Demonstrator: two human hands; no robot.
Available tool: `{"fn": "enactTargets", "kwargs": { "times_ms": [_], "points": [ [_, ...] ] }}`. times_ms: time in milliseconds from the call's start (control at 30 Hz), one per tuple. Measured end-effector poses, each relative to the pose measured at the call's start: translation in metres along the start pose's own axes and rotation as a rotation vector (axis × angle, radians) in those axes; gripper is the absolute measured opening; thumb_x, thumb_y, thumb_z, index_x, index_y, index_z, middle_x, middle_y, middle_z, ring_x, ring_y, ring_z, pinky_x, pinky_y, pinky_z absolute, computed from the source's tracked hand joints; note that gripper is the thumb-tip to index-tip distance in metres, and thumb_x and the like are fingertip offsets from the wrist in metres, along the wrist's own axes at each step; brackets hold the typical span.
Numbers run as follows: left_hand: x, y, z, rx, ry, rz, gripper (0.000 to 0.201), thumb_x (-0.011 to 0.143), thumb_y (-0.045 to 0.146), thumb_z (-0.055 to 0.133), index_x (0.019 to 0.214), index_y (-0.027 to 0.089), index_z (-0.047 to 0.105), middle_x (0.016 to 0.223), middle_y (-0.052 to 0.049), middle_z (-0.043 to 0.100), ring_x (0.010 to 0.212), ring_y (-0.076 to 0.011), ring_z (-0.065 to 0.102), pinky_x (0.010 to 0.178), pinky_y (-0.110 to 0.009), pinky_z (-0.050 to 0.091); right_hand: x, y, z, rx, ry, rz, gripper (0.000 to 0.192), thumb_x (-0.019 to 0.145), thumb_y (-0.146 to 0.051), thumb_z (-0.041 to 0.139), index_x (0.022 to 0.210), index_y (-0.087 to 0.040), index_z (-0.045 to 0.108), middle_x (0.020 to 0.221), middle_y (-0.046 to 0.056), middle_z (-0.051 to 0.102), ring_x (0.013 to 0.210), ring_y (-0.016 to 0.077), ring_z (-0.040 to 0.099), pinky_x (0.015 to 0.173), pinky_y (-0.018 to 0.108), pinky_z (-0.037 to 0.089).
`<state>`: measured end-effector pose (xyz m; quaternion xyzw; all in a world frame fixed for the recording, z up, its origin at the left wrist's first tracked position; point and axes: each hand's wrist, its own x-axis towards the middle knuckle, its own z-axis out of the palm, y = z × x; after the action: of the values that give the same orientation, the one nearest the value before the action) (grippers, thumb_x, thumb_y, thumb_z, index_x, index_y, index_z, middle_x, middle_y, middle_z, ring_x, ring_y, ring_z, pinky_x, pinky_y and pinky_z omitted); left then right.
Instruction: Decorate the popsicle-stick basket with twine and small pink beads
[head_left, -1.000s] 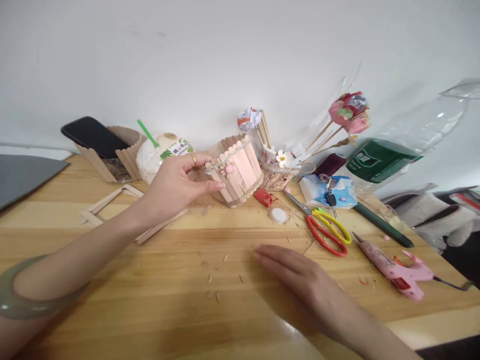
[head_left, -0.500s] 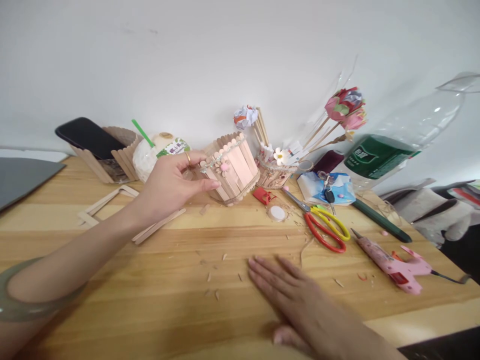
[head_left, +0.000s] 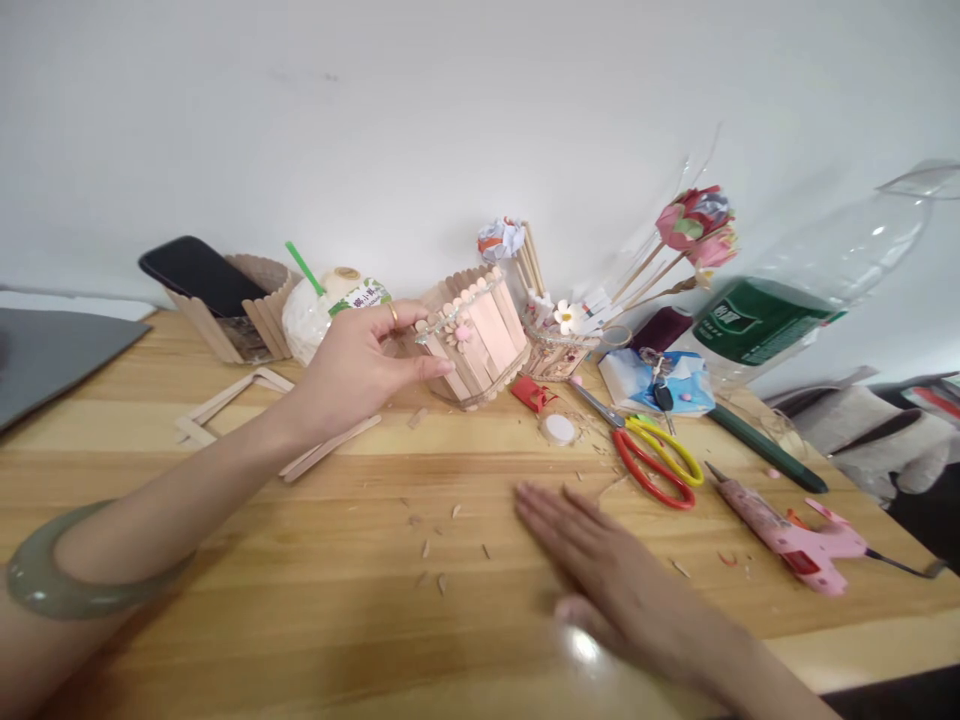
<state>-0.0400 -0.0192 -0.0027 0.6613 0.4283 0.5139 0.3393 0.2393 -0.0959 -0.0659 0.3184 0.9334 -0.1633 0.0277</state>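
Observation:
My left hand grips a craft-stick holder, a clear cup clad in pale wooden sticks with small flower trims, tilted at the back of the wooden table. A ring sits on one finger and a green bangle on that wrist. My right hand lies flat, palm down, fingers spread, on the table near the front, among small wood chips. It holds nothing. Scissors with red and yellow handles lie just beyond it.
A pink glue gun lies at the right. Behind are a second decorated holder, paper flowers, a plastic bottle, a coconut drink, a phone in a stick box, a stick frame.
My right hand slid a little across the tabletop, toward me and back to the right. My left hand kept hold of the tilted stick holder, hardly moving.

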Motion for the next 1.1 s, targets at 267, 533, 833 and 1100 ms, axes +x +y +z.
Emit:
{"fn": "enactTargets", "kwargs": {
  "times_ms": [267, 533, 833, 1100],
  "points": [
    [0.001, -0.002, -0.002, -0.016, -0.001, 0.023, 0.022, 0.063, 0.026, 0.073, 0.082, 0.016, 0.067, 0.087, -0.004, 0.070, 0.087, -0.0215, 0.061, 0.084, -0.033, 0.045, 0.002, -0.024, -0.003, 0.082, -0.098, -0.079, 0.072, 0.088, -0.051, 0.040, 0.144, -0.018, 0.008, 0.148, 0.009, 0.015, 0.136, 0.0234, 0.016, 0.111, 0.047, 0.014],
    [0.000, 0.002, 0.001, 0.040, -0.008, -0.003, 0.022, 0.062, 0.024, 0.072, 0.081, 0.015, 0.067, 0.085, -0.004, 0.070, 0.086, -0.0227, 0.061, 0.082, -0.034, 0.045, 0.051, -0.031, -0.006, 0.165, -0.031, -0.113, 0.067, 0.090, -0.054, 0.032, 0.143, -0.016, 0.015, 0.149, 0.009, 0.014, 0.138, 0.0205, 0.009, 0.111, 0.047, 0.005],
    [0.001, 0.004, 0.001, 0.012, -0.014, 0.013, 0.023, 0.061, 0.025, 0.074, 0.080, 0.013, 0.067, 0.085, -0.004, 0.071, 0.087, -0.0230, 0.062, 0.082, -0.033, 0.046, 0.035, -0.050, -0.017, 0.286, -0.157, -0.190, 0.059, 0.091, -0.048, 0.035, 0.142, -0.021, 0.021, 0.146, 0.005, 0.025, 0.137, 0.0196, 0.015, 0.112, 0.044, 0.007],
    [0.000, 0.007, 0.000, 0.016, -0.021, 0.001, 0.023, 0.061, 0.025, 0.074, 0.079, 0.013, 0.067, 0.081, -0.004, 0.071, 0.085, -0.0232, 0.062, 0.079, -0.033, 0.047, 0.052, -0.044, -0.013, 0.294, 0.021, -0.183, 0.051, 0.093, -0.037, 0.037, 0.140, -0.019, 0.028, 0.145, 0.008, 0.031, 0.135, 0.0180, 0.023, 0.111, 0.041, 0.019]
  ]
}}
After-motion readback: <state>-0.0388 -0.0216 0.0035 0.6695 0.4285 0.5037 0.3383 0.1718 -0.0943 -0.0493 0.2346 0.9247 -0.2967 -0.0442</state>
